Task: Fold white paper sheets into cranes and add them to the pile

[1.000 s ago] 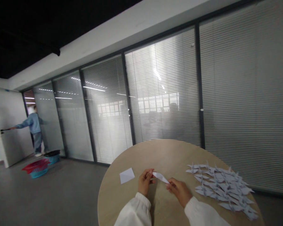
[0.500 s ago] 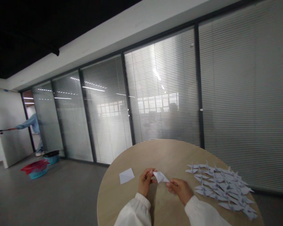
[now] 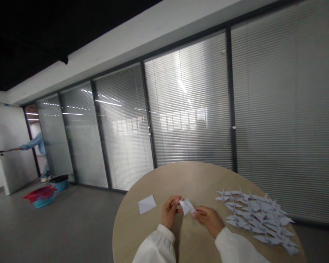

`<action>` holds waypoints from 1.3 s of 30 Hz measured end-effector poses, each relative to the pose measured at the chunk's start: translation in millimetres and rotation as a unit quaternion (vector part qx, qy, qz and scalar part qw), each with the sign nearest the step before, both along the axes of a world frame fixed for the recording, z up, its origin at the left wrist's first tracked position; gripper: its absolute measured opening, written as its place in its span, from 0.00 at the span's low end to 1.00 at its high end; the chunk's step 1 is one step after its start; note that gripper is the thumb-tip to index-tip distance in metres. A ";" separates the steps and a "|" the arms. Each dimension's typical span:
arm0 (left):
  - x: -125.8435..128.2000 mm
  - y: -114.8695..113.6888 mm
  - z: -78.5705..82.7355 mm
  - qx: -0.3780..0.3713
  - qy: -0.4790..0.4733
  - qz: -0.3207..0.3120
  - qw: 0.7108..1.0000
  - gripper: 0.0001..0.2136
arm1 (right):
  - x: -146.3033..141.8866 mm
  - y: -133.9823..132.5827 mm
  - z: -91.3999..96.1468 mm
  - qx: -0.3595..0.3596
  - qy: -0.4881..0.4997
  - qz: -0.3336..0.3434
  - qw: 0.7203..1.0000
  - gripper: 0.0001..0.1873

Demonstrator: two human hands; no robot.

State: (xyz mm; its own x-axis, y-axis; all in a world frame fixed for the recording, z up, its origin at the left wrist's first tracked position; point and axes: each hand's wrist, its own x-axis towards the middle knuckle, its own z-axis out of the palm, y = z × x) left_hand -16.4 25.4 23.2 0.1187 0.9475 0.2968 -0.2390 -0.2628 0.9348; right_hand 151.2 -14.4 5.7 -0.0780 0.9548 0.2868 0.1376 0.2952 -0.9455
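Between my hands, above the round table (image 3: 137, 241), is a partly folded white paper (image 3: 186, 206). My left hand (image 3: 169, 210) pinches its left corner with thumb and fingers. On the other side, my right hand (image 3: 209, 218) grips the right corner. A flat white paper square (image 3: 147, 204) with a crease lies on the table, left of my left hand. Many folded paper cranes (image 3: 259, 217) sit in rows to the right of my right hand.
Glass partitions with blinds (image 3: 190, 146) stand behind the table. On the floor at left are a blue bin with a red bag (image 3: 41, 196) and a blue bin with a black bag (image 3: 60, 182). A person in a blue sleeve (image 3: 31, 143) holds the handle of an open door (image 3: 15, 160).
The folded paper has changed shape slightly between my hands, and my right hand's fingers have shifted a little on it. The rest looks nearly the same.
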 end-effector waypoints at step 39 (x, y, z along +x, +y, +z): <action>0.8 -4.7 -0.1 -0.022 0.014 -0.015 1.000 0.29 | -3.7 8.9 -13.4 -0.037 0.080 0.028 0.996 0.24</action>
State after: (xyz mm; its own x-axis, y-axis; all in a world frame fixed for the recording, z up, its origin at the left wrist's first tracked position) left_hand -15.6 20.7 23.0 0.1555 0.9555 0.2505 -0.2201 -0.2137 0.9518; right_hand 147.6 -5.6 -7.6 -0.0903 0.9693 0.2287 -0.0306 0.2268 -0.9735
